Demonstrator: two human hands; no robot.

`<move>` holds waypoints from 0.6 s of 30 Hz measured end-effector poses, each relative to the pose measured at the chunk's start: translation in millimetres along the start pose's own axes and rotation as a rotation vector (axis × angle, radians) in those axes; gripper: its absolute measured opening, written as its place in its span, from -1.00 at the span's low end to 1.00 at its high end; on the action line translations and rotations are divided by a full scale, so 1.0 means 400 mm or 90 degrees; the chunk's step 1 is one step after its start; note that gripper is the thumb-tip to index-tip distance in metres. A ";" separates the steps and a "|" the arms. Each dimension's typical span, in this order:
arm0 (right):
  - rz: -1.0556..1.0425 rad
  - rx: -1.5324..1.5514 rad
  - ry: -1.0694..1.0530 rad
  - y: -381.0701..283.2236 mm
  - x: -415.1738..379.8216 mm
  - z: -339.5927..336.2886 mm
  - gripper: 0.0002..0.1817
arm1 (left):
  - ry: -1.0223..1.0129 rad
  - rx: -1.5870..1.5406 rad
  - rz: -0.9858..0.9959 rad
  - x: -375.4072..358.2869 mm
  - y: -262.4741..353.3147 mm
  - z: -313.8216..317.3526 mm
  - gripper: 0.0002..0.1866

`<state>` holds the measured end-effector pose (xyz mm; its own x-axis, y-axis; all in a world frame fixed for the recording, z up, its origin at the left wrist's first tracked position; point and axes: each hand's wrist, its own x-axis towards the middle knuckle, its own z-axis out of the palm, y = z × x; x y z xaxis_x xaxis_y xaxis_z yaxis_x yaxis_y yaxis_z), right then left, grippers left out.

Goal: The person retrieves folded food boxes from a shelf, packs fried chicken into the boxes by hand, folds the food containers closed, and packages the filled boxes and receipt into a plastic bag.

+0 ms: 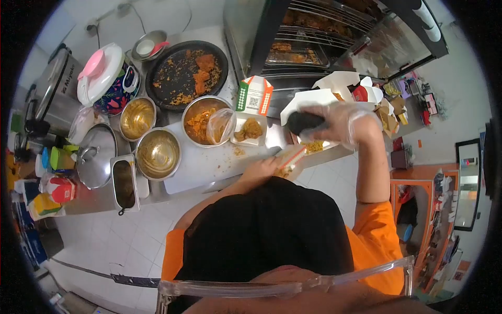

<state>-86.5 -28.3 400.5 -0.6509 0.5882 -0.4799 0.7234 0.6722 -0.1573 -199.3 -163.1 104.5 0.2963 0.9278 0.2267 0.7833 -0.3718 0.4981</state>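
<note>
Near the counter's front edge, my left hand point(265, 168) is closed on a clear plastic bag point(291, 158) with a red strip and some food inside. My right hand point(342, 123), in a clear plastic glove and blurred, grips a dark rounded object point(305, 123) over an open white box point(308, 100). Yellow food point(314, 146) shows just below that hand. To the left, a small white tray point(261, 140) holds fried pieces point(251, 129). Behind it stands a printed carton point(254, 95). A steel bowl point(197, 112) beside the tray contains orange food and a plastic bag point(220, 125).
A black round pan point(157, 70) with crumbs lies at the back. Two steel bowls point(137, 118), a metal lid point(96, 157) and a rectangular container point(123, 183) stand left. A glass display cabinet point(246, 36) rises behind; more boxes point(387, 118) sit at right.
</note>
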 end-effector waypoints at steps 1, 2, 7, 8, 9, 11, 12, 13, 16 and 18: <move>-0.028 -0.003 0.019 -0.017 0.032 -0.003 -0.38 | 0.053 0.011 0.042 -0.003 0.001 0.007 -0.59; -0.057 -0.006 0.039 -0.032 0.077 0.002 -0.39 | 0.105 0.025 0.083 -0.006 0.001 0.015 -0.60; 0.017 -0.194 -0.203 -0.006 0.566 0.428 -0.39 | 0.129 0.108 0.116 -0.013 -0.024 0.119 -0.60; 0.042 -0.129 -0.284 -0.011 0.589 0.363 -0.37 | 0.163 0.125 0.139 0.005 -0.045 0.126 -0.60; 0.069 -0.055 -0.381 -0.030 0.570 0.308 -0.36 | 0.105 0.118 0.139 0.007 -0.037 0.096 -0.58; 0.007 0.010 -0.575 -0.008 0.617 0.271 -0.35 | 0.103 0.060 0.087 -0.001 -0.010 0.053 -0.57; 0.008 -0.041 -0.444 -0.016 0.587 0.257 -0.36 | 0.110 0.037 0.060 0.009 -0.010 0.027 -0.57; 0.006 -0.094 -0.314 -0.038 0.525 0.248 -0.38 | 0.060 0.014 -0.016 0.004 0.000 0.011 -0.53; -0.033 -0.186 0.044 -0.002 0.542 0.477 -0.36 | 0.089 -0.028 0.011 -0.003 -0.038 0.041 -0.54; 0.090 -0.261 -0.352 -0.027 0.655 0.390 -0.36 | 0.115 -0.069 -0.022 -0.003 -0.041 0.060 -0.56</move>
<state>-229.0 48.5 141.8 -0.2658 0.4403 -0.8576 0.5768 0.7854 0.2245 -199.5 -157.3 76.0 0.1603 0.9233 0.3491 0.7251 -0.3501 0.5930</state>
